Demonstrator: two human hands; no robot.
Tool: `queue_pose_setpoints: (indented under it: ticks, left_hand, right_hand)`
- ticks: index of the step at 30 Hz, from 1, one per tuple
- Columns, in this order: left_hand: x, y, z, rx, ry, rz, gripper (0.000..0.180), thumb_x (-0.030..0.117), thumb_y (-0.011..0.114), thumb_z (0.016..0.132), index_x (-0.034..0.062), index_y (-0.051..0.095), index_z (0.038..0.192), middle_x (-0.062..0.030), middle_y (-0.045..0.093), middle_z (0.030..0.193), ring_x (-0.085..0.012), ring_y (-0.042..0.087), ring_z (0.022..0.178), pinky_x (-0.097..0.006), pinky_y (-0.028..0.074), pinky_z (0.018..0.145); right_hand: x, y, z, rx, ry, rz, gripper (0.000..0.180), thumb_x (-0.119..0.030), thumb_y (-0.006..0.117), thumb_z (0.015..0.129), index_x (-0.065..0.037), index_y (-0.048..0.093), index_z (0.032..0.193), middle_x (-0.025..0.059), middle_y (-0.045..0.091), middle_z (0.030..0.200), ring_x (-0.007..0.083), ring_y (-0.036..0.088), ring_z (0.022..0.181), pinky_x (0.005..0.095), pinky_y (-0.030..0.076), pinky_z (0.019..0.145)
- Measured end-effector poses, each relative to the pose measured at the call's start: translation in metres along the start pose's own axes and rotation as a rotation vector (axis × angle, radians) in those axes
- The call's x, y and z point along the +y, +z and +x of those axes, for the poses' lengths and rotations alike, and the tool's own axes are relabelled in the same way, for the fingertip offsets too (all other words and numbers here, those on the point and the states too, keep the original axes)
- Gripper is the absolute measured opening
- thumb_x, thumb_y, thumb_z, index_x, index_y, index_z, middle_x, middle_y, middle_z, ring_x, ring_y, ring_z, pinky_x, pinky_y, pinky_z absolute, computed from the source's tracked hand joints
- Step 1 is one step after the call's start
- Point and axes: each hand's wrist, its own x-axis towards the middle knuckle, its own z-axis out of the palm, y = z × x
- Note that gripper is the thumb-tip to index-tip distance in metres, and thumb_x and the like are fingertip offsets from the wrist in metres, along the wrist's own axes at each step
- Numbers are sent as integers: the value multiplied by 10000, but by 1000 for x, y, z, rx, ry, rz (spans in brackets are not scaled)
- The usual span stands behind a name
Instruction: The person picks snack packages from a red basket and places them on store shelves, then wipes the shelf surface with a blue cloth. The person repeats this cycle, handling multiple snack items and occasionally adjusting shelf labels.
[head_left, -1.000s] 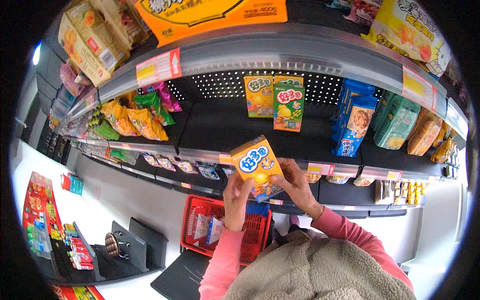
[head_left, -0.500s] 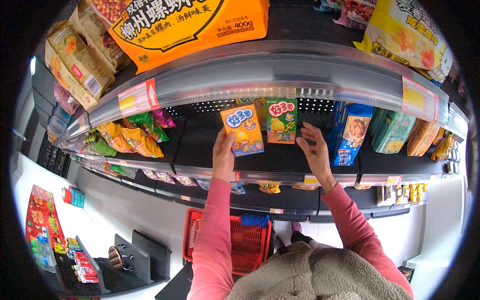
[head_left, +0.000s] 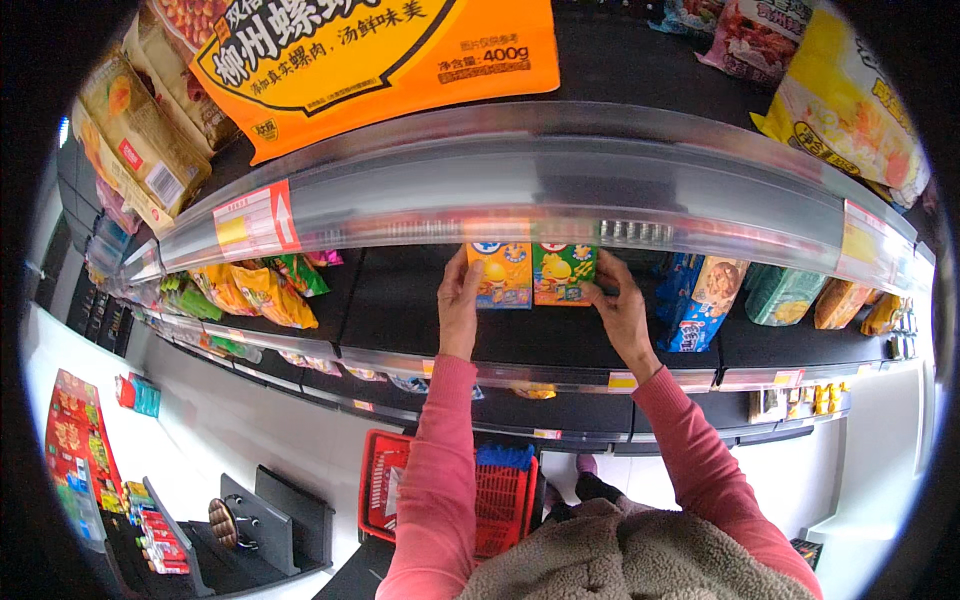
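Two small snack boxes stand upright side by side on the black middle shelf, their tops cut off from view by the shelf edge above. The left one is an orange snack box [head_left: 506, 282], and my left hand [head_left: 458, 308] is closed on its left side, thumb in front. Beside it, touching or nearly so, is a green snack box [head_left: 562, 276]. My right hand [head_left: 622, 308] grips the right edge of that green box, thumb toward its front and fingers along its side.
Above the boxes runs a curved shelf edge [head_left: 400, 190], with a large orange food bag [head_left: 420, 100] on top. Blue biscuit packs [head_left: 690, 325] stand to the right, yellow snack bags [head_left: 265, 295] lie to the left. Below is a red shopping basket [head_left: 505, 515].
My left hand has straightened the tilted orange box and set it level against the green one. My right hand, open before, has come in to the green box's right side.
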Motion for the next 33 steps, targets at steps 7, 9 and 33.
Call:
queue_pose_setpoints:
  ticks: [7,9,33]
  left_hand:
    - [-6,9,-1,115,101,131,474,229,689,1037,84,573,1473,-57,572,1374,-155,548,1291,-306,426,1124]
    - [-4,14,-3,150,84,124,474,238,691,1037,80,575,1469,-58,570,1391,-159,545,1289,-308,420,1127]
    - [-6,21,0,60,126,109,498,235,609,1085,54,504,1537,-50,617,1397,-105,558,1219,-290,461,1055]
  right_hand:
    - [7,4,4,20,71,-27,556,-49,716,978,-78,512,1494,115,665,1269,184,647,1116,325,592,897]
    - [6,1,2,-2,59,51,559,-43,716,976,-75,509,1495,111,670,1260,178,647,1104,321,587,897]
    - [10,3,5,-21,24,-1,578,-65,714,977,-100,500,1512,101,665,1281,165,649,1066,323,608,860]
